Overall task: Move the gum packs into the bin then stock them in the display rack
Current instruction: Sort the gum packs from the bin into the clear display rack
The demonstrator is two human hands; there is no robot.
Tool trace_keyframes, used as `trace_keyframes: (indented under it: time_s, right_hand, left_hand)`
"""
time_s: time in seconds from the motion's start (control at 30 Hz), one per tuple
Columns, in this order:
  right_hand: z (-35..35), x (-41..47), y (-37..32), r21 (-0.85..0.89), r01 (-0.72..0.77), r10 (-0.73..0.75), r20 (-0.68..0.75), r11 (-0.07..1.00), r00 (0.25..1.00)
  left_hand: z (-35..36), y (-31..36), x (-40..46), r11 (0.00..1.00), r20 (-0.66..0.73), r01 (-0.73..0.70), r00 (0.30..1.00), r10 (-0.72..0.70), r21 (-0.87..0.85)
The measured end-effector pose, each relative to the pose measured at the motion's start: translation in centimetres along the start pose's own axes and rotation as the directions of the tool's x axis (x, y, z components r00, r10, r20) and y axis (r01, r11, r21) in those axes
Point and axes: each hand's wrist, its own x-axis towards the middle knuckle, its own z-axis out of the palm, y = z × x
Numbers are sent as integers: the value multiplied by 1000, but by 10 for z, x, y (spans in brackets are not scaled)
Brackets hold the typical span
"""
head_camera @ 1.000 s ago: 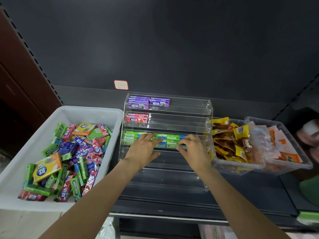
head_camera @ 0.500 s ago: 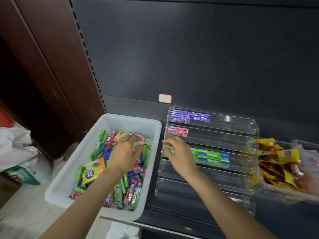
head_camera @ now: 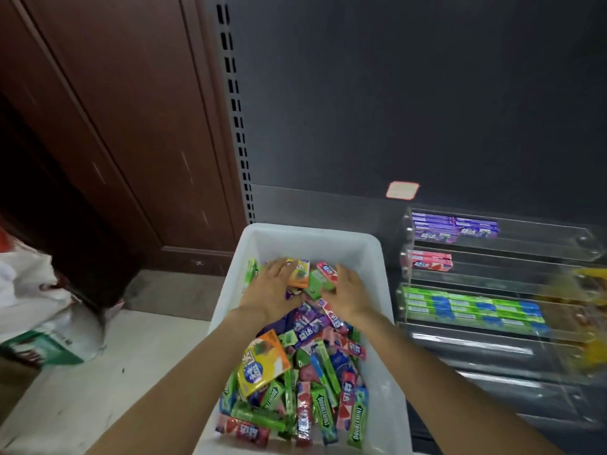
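A white bin (head_camera: 377, 257) holds a heap of mixed gum packs (head_camera: 315, 372) in green, red, purple and yellow. Both hands are in its far end. My left hand (head_camera: 272, 289) lies spread on the pile, fingers touching an orange-yellow pack (head_camera: 299, 274). My right hand (head_camera: 348, 289) rests beside a green box (head_camera: 317, 282), its fingers over the packs. What the fingertips do is hidden. To the right stands the clear display rack (head_camera: 492, 344) with purple packs (head_camera: 453, 226) on top, red packs (head_camera: 430, 261) below and green packs (head_camera: 469, 310) on the third tier.
A brown wooden cabinet (head_camera: 131, 126) fills the left. A white bag (head_camera: 29, 290) and a green-and-white carton (head_camera: 49, 346) lie on the pale floor. Blurred yellow snack packs (head_camera: 591, 284) show at the right edge. The rack's lower tiers hold nothing.
Both hands left the rack's green tier and moved left into the bin's far end, left first and then right. The view swung left with them.
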Motion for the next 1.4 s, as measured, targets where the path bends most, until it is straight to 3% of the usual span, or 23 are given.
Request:
trace_keyframes:
  time_s: [0.1, 0.3, 0.53, 0.63, 0.7, 0.77, 0.83, 1.0, 1.1, 1.27, 1.4]
  right_hand:
    - [13, 8, 2, 10, -100, 100, 32, 995, 995]
    - [23, 13, 5, 49, -129, 134, -123, 990, 983]
    - [16, 2, 0, 129, -26, 67, -323, 991, 944]
    - [11, -3, -5, 214, 51, 36, -386, 975, 922]
    - [5, -9, -9, 312, 113, 23, -402, 943, 915]
    - [1, -15, -18, 417, 177, -12, -369, 891, 929]
    - [-1, -20, -28, 505, 234, -67, -327, 831, 943]
    - [3, -18, -58, 594, 271, -151, -245, 758, 958]
    - [13, -7, -74, 514, 239, -197, -136, 824, 971]
    - [37, 14, -91, 194, 247, -265, 71, 949, 962]
    - [55, 30, -98, 176, 207, -232, 138, 962, 963]
  left_hand:
    - [8, -10, 5, 998, 93, 3, 996, -9, 64]
    - [15, -16, 7, 989, 85, -25, 996, 12, 145]
    - [17, -20, 7, 993, 54, -45, 998, 39, 113]
    - [14, -18, 4, 997, 11, -65, 998, 65, 32]
    - [8, -13, 0, 984, -60, -90, 995, 82, -156]
    - [-1, -8, -6, 918, -136, -107, 989, 58, -381]
    - [-13, -5, -13, 862, -228, -136, 973, 25, -488]
    - [-45, -22, -37, 879, -449, -179, 892, -44, -442]
    - [-55, -47, -52, 886, -498, -81, 848, -180, -457]
    - [-58, -84, -69, 843, -430, 85, 830, -355, -532]
    - [-58, -94, -75, 826, -407, 111, 829, -383, -552]
